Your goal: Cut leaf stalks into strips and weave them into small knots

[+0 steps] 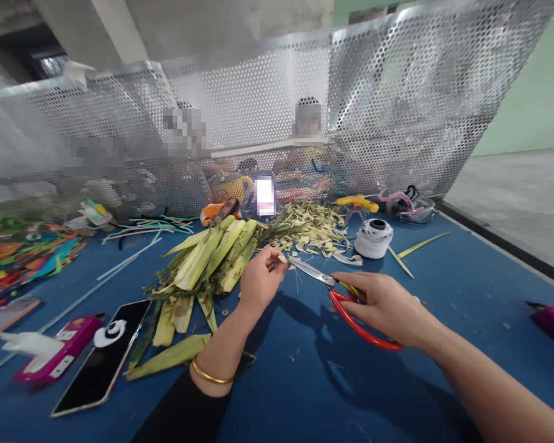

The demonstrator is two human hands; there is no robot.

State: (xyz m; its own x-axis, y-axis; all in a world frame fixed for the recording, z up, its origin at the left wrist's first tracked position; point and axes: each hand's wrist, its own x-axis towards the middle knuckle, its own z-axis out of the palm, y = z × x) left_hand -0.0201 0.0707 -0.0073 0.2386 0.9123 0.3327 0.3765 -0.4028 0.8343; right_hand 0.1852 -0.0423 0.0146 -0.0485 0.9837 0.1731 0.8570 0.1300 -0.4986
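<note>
My right hand (378, 301) grips the red-handled scissors (346, 307), its fingers through the handles. Their blades (309, 268) point left, with the tips touching or very near a small pale piece of husk (282, 259). That piece is pinched between the thumb and fingers of my left hand (263, 277), which wears a gold bangle at the wrist. Left of this hand lies a pile of green-yellow corn husks (212, 255). Behind both hands spreads a heap of small cut husk bits (311, 227).
A spool of white thread (373, 239) stands at the right, near a yellow glue gun (357, 202). At the left lie a black phone (104, 357), a purple power strip (62, 351) and colourful strips (28, 261). A perforated metal screen (268, 80) borders the table's back, with people behind it.
</note>
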